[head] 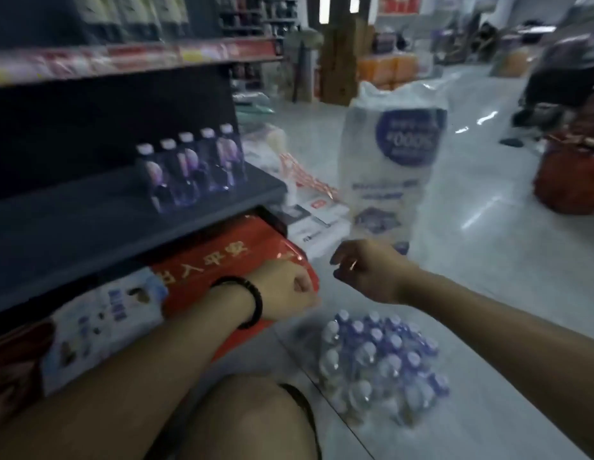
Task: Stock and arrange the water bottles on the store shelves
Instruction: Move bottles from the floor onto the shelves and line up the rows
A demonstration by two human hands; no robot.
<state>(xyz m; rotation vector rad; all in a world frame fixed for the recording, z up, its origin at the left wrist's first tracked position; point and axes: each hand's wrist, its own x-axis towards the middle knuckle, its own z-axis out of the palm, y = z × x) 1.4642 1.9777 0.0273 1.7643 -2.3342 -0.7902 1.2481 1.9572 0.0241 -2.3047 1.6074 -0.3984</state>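
Frame blurred; fine detail poor.

Room: the shelf [90,220] is bare along its front edge and over its whole left part. The floor [488,260] is open to the right of both arms. Upper shelf [123,61] overhangs, with tall headroom beneath it.

Task items: row of bottles [192,171], five, upright, white caps, purple labels, standing side by side toward the right end of the shelf, back from its front edge. Pack of bottles [381,360] on the floor below my right forearm, clear wrap, caps up, beside my knee [249,419].

Grips: left grip [282,290] clenched, fingers folded under, nothing seen in it; it hangs over the red package [229,260], below the shelf's front edge. Black bracelet [252,303] on that wrist. Right grip [365,270] released, fingers loosely bent, holding nothing, above the pack and apart from it.

Surroundings: tall white wrapped bale [391,167] stands on the floor just beyond the right grip. The red package and a pale printed box [106,313] fill the space under the shelf. White boxes [318,224] lie between the shelf's right end and the bale.
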